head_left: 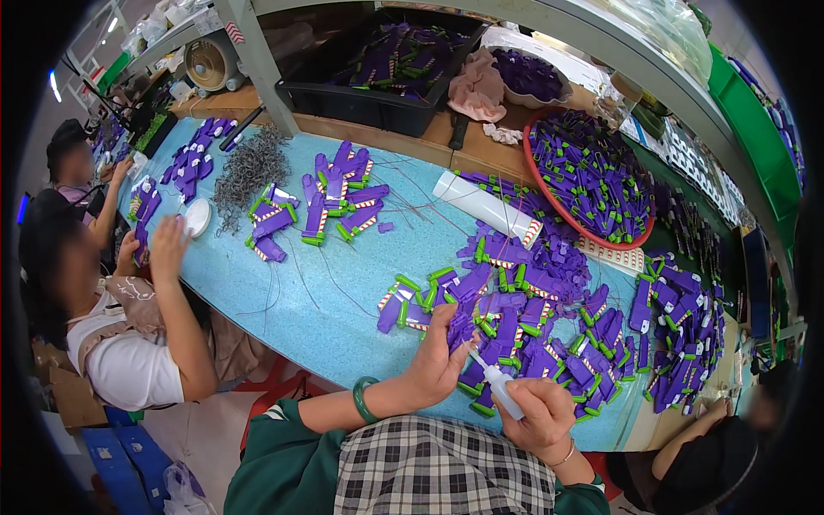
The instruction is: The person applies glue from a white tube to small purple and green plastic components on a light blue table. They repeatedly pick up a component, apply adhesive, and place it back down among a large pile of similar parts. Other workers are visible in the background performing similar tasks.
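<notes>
Right hand (542, 416) fingers grip a small plastic squeeze bottle (500, 386) (needle tip), left hand (439, 356) pinching a glossy purple part (461, 330).

Bare light-blue worktop (343, 283) lies open left of the left hand (439, 359), as far as the co-worker's forearm (180, 300). Ahead and to the right, a dense heap of purple-and-green plastic parts (549, 326) blocks the way. Beyond it lie a white tube (485, 206) and a round red basket (549, 193); thin wires (292, 266) cross the bare stretch.
</notes>
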A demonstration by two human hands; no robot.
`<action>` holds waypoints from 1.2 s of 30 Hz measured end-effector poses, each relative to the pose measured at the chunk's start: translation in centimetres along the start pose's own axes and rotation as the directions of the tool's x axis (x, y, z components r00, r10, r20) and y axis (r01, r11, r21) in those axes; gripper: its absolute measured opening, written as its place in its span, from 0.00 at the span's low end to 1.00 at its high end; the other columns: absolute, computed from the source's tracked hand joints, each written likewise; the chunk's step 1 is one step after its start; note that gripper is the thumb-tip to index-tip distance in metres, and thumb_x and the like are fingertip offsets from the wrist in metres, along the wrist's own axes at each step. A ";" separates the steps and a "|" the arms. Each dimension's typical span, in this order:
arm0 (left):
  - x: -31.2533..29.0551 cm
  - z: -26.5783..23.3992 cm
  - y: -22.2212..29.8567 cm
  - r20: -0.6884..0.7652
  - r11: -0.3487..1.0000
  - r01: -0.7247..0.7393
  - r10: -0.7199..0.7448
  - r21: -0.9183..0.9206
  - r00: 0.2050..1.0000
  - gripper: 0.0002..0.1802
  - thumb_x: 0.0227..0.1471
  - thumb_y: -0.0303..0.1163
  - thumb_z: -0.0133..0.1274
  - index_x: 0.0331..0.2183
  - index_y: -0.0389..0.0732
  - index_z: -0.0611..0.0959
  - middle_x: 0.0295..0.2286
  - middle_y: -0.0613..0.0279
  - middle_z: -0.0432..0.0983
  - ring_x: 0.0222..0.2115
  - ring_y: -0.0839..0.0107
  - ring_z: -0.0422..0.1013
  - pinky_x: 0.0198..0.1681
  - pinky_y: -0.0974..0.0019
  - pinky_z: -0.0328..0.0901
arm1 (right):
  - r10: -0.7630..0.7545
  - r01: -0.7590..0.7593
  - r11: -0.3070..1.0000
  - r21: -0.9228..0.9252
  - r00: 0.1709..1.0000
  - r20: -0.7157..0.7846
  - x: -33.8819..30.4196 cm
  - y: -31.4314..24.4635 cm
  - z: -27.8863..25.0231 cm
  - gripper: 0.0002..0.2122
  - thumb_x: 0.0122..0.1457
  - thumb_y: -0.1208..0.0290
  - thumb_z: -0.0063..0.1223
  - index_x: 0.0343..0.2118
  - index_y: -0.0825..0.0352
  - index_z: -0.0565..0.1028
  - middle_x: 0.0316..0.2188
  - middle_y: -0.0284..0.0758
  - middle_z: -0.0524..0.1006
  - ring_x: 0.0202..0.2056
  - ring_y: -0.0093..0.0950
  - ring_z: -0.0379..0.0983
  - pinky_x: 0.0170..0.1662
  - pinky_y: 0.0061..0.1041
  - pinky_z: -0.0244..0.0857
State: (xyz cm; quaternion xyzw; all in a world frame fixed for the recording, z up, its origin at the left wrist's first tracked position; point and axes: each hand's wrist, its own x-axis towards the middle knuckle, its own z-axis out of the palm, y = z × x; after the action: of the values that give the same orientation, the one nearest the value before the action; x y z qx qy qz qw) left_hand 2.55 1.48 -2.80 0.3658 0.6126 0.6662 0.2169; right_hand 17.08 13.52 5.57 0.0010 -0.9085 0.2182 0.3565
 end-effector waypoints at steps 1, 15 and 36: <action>0.0 0.0 -0.1 -0.002 1.000 0.002 -0.002 -0.012 1.000 0.29 0.57 0.23 0.48 0.56 0.30 0.55 0.47 0.46 0.62 0.46 0.56 0.65 0.53 0.58 0.59 | 0.001 -0.001 1.000 0.000 1.000 0.004 0.0 0.0 0.0 0.18 0.38 0.80 0.69 0.37 0.67 0.79 0.29 0.34 0.75 0.25 0.27 0.75 0.25 0.23 0.72; 15.0 -18.5 -3.1 -0.373 0.661 0.050 0.358 0.749 0.856 0.25 0.53 0.27 0.52 0.52 0.32 0.68 0.39 0.48 0.69 0.41 0.56 0.70 0.47 0.54 0.64 | 0.017 -0.017 1.000 0.007 0.997 -0.080 -0.5 0.6 0.1 0.18 0.38 0.78 0.70 0.37 0.67 0.80 0.28 0.34 0.76 0.22 0.25 0.71 0.21 0.21 0.65; 12.2 -4.8 -0.9 0.105 0.930 -0.014 -0.026 0.367 0.994 0.14 0.48 0.24 0.58 0.40 0.34 0.79 0.30 0.60 0.74 0.31 0.71 0.70 0.35 0.67 0.65 | 0.059 -0.058 0.998 0.017 0.992 -0.116 -2.3 1.3 -1.1 0.21 0.39 0.78 0.72 0.39 0.64 0.77 0.29 0.36 0.74 0.22 0.28 0.73 0.21 0.23 0.64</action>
State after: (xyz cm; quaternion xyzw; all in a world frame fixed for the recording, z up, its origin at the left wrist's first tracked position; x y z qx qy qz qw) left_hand -9.05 7.46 -0.84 0.4334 0.7148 0.5187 0.1794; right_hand 19.33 14.80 4.29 -0.0358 -0.8843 0.2346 0.4022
